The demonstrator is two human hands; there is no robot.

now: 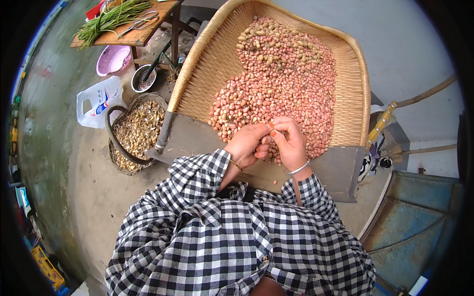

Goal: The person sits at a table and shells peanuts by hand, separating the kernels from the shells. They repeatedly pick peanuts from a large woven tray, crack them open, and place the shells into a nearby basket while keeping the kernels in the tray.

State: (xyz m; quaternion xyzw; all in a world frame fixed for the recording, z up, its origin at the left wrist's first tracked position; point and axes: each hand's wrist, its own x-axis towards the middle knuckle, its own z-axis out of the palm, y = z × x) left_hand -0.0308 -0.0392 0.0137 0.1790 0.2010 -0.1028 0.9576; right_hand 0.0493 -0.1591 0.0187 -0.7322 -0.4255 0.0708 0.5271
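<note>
My left hand [248, 142] and my right hand [290, 142] meet fingertip to fingertip over the near edge of a large woven winnowing basket [200, 85]. Thumbs and index fingers are pinched together; whatever lies between them is too small and hidden to identify. Some fingers of the left hand are curled. Beneath and beyond the hands spreads a heap of shelled pink peanut kernels [296, 88]. Unshelled peanuts [268, 37] lie mostly on the heap's far part. The basket's near end is a flat grey board-like lip [322, 170], with a few kernels on it.
On the left stands a wicker basket of peanut shells [139, 129] with an arched handle, beside a plastic bag [102, 101]. Farther back are a metal pot [144, 78], a pink basin [113, 60] and a wooden table [137, 37] bearing green stalks [107, 22] and scissors [139, 24].
</note>
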